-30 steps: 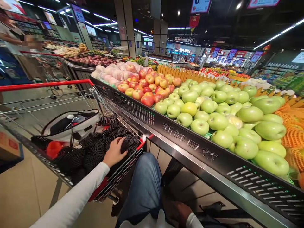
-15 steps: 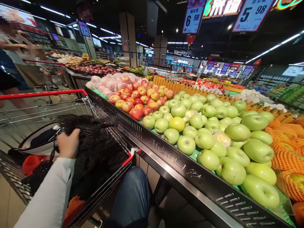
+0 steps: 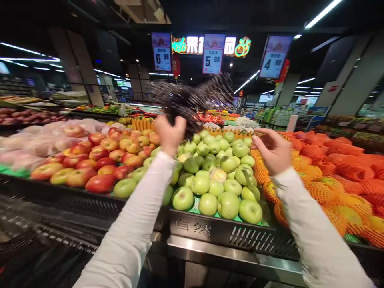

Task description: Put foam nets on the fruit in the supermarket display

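My left hand (image 3: 170,134) is raised over the green apples, closed on a bunch of black mesh material (image 3: 192,100). The mesh is smeared by motion and spreads upward and to the right; whether it is a bag I cannot tell. To the right, my right hand (image 3: 271,151) hangs above the fruit with thumb and fingers apart, holding nothing. Green apples (image 3: 200,185) lie heaped between and below my two hands. Red apples (image 3: 100,182) are piled left of my left hand. Beneath my right hand sit fruits in orange foam nets (image 3: 321,192).
A black slotted rail (image 3: 249,238) edges the display in front of me. Fruit in pale wrapping (image 3: 39,140) lies far left, red-netted fruit (image 3: 339,154) at right. Price signs (image 3: 213,54) hang overhead. Part of a dark trolley (image 3: 39,236) shows at lower left.
The view has swung right from the trolley to the apples. My left hand has lifted the black mesh out of the trolley and over the display. My right hand has come into view.
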The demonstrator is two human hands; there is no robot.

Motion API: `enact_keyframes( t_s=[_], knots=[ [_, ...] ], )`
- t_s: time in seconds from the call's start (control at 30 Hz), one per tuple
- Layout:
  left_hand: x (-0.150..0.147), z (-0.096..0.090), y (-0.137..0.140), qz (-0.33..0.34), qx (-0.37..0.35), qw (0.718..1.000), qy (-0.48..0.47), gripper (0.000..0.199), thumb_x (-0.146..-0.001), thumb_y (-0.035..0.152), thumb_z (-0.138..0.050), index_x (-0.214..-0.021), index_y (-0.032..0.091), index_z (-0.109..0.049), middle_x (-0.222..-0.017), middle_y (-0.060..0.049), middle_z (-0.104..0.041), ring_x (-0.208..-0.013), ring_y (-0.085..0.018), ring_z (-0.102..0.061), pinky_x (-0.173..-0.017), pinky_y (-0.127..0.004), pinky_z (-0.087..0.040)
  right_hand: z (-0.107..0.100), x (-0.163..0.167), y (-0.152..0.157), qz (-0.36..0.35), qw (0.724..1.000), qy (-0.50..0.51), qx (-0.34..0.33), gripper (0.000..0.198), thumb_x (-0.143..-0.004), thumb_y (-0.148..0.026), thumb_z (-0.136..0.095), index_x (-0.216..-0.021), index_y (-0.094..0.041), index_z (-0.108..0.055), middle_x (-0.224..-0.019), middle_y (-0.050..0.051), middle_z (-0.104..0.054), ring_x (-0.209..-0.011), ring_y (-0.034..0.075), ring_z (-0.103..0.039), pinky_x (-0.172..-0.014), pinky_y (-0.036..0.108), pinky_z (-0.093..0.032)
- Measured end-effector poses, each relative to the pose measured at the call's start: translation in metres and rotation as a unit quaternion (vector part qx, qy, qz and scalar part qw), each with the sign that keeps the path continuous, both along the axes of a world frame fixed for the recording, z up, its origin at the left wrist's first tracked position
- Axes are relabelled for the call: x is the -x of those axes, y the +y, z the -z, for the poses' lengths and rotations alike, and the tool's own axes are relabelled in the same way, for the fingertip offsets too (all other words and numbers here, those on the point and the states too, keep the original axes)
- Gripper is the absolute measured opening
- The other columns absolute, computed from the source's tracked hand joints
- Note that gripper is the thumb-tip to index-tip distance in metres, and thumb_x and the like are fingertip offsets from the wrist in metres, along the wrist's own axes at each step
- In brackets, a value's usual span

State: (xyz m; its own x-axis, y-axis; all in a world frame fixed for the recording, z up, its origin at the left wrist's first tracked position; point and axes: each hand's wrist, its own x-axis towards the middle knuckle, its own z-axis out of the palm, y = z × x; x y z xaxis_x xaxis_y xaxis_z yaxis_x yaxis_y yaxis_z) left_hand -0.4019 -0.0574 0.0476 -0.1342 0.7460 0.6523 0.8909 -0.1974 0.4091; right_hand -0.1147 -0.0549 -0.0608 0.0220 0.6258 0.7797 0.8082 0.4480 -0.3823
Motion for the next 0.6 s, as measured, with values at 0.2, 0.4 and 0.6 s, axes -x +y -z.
enact_keyframes(
  t_s=[0.2, 0.4, 0.6],
  knots=[
    [-0.089, 0.079, 0.048, 0.088, 0.107, 0.979, 0.15, 0.034, -0.084, 0.016, -0.061, -0.118, 0.008, -0.063, -0.127, -0.023, -0.062, -0.114, -0.035, -0.064, -0.092, -0.043, -0.053, -0.019, -0.016, 0.053, 0.075, 0.995, 0.053, -0.043, 0.053, -0.094, -0.051, -0.042, -0.123, -0.011, -0.062, -0.116, 0.021, -0.068, -0.106, 0.033, -0.064, -0.091, 0.048, -0.052],
    [-0.073, 0.1, 0.043, 0.131, 0.105, 0.955, 0.244, 0.073, -0.09, 0.038, -0.054, -0.154, 0.011, -0.032, -0.149, -0.026, -0.046, -0.134, -0.041, -0.048, -0.107, -0.052, -0.044, -0.002, -0.028, 0.053, 0.054, 0.993, 0.021, -0.105, 0.034, -0.093, -0.048, -0.052, -0.102, -0.019, -0.067, -0.104, 0.012, -0.072, -0.099, 0.028, -0.063, -0.091, 0.042, -0.049],
    [-0.097, 0.093, 0.031, 0.173, 0.159, 0.928, 0.289, 0.078, -0.086, 0.038, -0.06, -0.157, 0.019, -0.034, -0.16, -0.021, -0.037, -0.151, -0.047, -0.024, -0.116, -0.063, -0.031, -0.015, -0.054, 0.06, 0.224, 0.97, 0.048, -0.081, 0.016, -0.084, -0.035, -0.06, -0.085, -0.02, -0.065, -0.098, 0.013, -0.066, -0.098, 0.03, -0.057, -0.09, 0.043, -0.045]
  ],
)
